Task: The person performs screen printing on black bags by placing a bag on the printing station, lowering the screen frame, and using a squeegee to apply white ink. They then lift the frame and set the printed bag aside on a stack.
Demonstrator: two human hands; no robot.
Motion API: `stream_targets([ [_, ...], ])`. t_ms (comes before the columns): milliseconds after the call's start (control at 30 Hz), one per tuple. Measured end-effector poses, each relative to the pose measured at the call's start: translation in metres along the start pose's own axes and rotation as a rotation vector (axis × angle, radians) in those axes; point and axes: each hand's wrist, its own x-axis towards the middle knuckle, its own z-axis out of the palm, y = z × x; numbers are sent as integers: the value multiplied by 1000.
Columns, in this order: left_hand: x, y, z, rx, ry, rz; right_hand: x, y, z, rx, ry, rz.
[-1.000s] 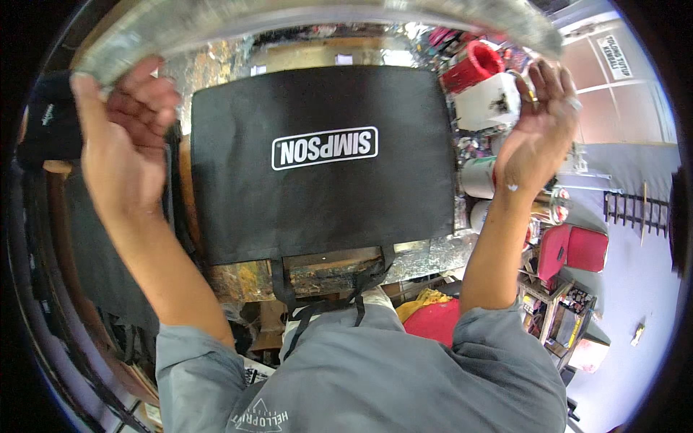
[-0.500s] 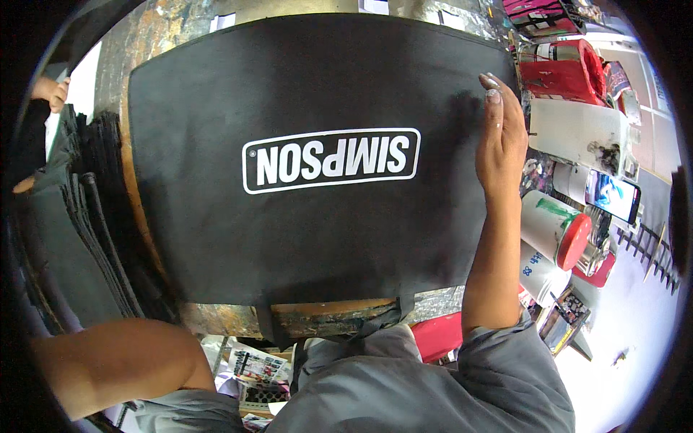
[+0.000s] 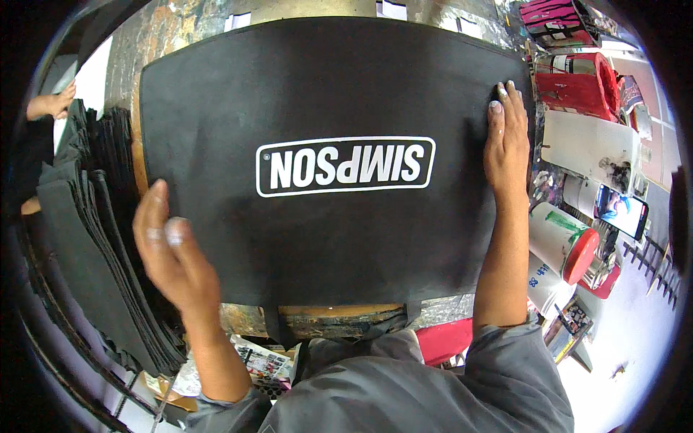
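Observation:
A large black fabric bag (image 3: 339,245) lies flat on the paint-stained worktable (image 3: 180,32), its strap handles (image 3: 278,328) hanging over the near edge toward me. White lettering in a rounded frame (image 3: 346,166) is printed on its middle, upside down to me. My right hand (image 3: 509,141) rests flat along the bag's right side, fingers stretched out. At the left edge of the bag is my left hand (image 3: 177,249), its thumb and fingers apart and nothing in it. Whether it touches the fabric I cannot tell.
A thick stack of black fabric pieces (image 3: 101,245) hangs at the left, near another person's hand (image 3: 54,102). Along the right stand a red container (image 3: 577,86), a white tub with a red lid (image 3: 559,234) and a lit phone (image 3: 621,211).
My left hand has come up from the lower left to the bag's left edge. My right hand has settled flat along the right side. The whole view has shifted slightly.

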Motion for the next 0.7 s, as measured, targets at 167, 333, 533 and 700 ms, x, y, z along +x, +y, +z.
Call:
stream_targets([
  [167,-78,-25,15,347,-337,-101,-3,7,5,14,-6,-74],
  [333,-96,-39,29,373,-351,-122,-8,12,10,-14,22,-134],
  [533,-98,-42,32,381,-342,-131,-8,12,14,-51,26,-128],
  [700,-99,-42,32,383,-348,-140,-8,13,13,-53,27,-139],
])
